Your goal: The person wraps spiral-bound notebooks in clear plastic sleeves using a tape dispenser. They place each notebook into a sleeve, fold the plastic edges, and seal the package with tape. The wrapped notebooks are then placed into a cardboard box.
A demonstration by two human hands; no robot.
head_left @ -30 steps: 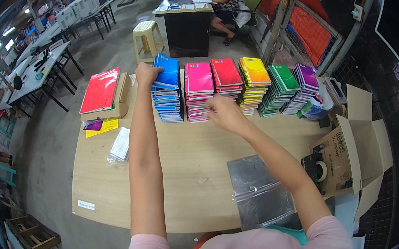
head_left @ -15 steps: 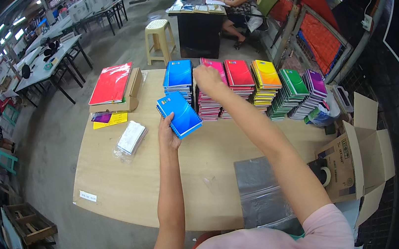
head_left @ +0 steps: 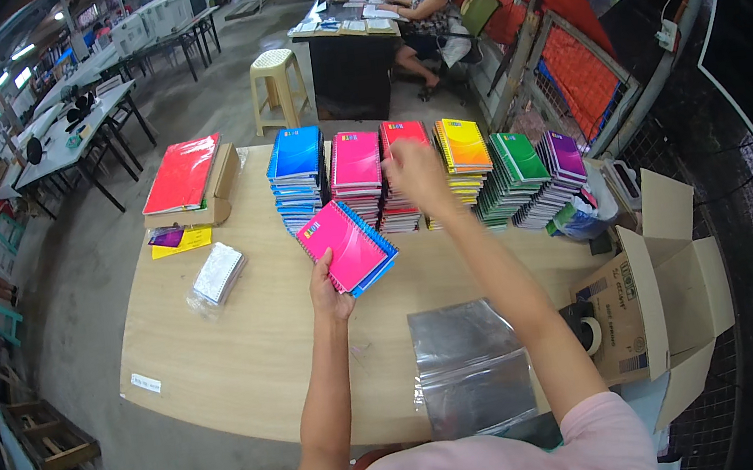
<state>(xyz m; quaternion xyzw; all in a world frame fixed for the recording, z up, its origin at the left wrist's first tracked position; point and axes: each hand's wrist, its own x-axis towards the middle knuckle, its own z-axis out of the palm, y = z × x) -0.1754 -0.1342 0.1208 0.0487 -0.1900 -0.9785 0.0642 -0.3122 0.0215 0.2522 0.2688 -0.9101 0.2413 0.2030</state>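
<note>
My left hand [head_left: 330,288] is closed around the lower left edge of a pink spiral notebook [head_left: 340,244] lying over a blue spiral notebook [head_left: 385,251], whose edge sticks out at the right. My right hand [head_left: 418,178] is over the red stack, its bent fingers closed at the near edge of the top red notebook [head_left: 403,132]; the fingertips are partly hidden. The row of spiral notebook stacks runs from blue [head_left: 295,154] and pink [head_left: 355,158] past red to yellow [head_left: 463,144], green [head_left: 518,156] and purple [head_left: 563,157].
Clear plastic sheets [head_left: 470,364] lie near my right forearm, by an open cardboard box [head_left: 626,317] and a tape roll [head_left: 592,334]. At left are a wrapped white pack [head_left: 218,273] and a red pad [head_left: 183,172] on cardboard. Beyond the table are a stool [head_left: 278,83] and a seated person [head_left: 426,8].
My right hand has moved from the pink stack to the red one. A pink notebook now lies over the blue one in my left hand. The view has shifted slightly rightward.
</note>
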